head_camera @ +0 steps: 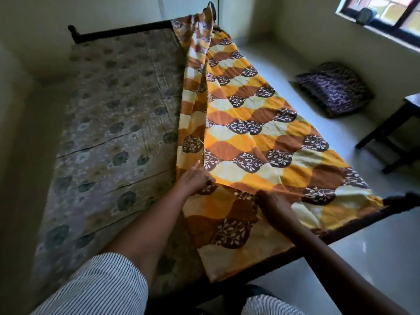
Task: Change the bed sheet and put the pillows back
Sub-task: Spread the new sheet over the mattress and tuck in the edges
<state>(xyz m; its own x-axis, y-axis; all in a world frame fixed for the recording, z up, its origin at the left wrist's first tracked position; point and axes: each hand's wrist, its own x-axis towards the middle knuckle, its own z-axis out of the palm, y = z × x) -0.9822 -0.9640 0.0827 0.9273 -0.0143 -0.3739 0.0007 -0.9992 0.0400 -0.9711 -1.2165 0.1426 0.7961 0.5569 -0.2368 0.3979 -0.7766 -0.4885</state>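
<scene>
The bed sheet (261, 123) shows orange, yellow, cream and brown scallops with white leaf sprigs. The mattress (113, 123) is faded beige with grey-green floral blots. The pillows (334, 87) are dark purple, pale-patterned.

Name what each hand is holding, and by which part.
Both hold the bed sheet near its foot end: the left hand pinches the folded-over edge, and the right hand grips the fabric just to its right.

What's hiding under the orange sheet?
The flowery mattress, whose left half lies bare. Its right half is covered by the orange sheet, so anything else beneath cannot be seen.
</scene>
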